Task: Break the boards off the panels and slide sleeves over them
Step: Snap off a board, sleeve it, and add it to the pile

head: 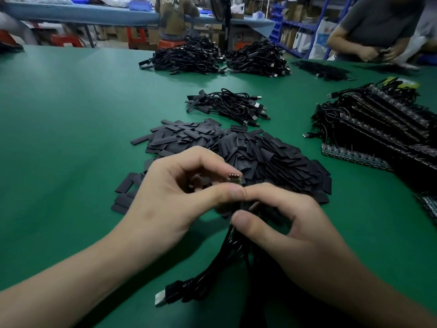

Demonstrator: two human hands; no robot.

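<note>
Your L hand (179, 190) was pinched on the board (234, 179), thumb + curled index, gold pins poking up just above the thumb tip. R hand (290, 223) was closed narrow right below it, thumb + index nipping the top of the cable bundle (227, 252). Too blurred to say whether a sleeve was already under those fingers. The bundle ran down between your wrists, w/ the USB plug (160, 299) lying on the green desk (71, 138). Sleeve pile (248, 150) sat just behind your hands, panel stack (378, 129) well off to the R, and a smaller heap of leads (229, 105) beyond the sleeves. My read: board was off its panel, sleeving in hand, not finished. Risks from there: 1) The sleeves lay flat, so a mouth not opened up would prob catch on the board corners or pins and buckle instead of sliding. 2) Pulling the cable to seat the sleeve would load the joint where the lead meets the board, so push on the sleeve, not the wire. 3) Several leads in one grip means a tangle could drag the wrong one, or yank the plug across the desk. 4) Thumb pressure that close to the pins could bend them. 5) Hands that near the pile could easily scatter loose sleeves.
</note>
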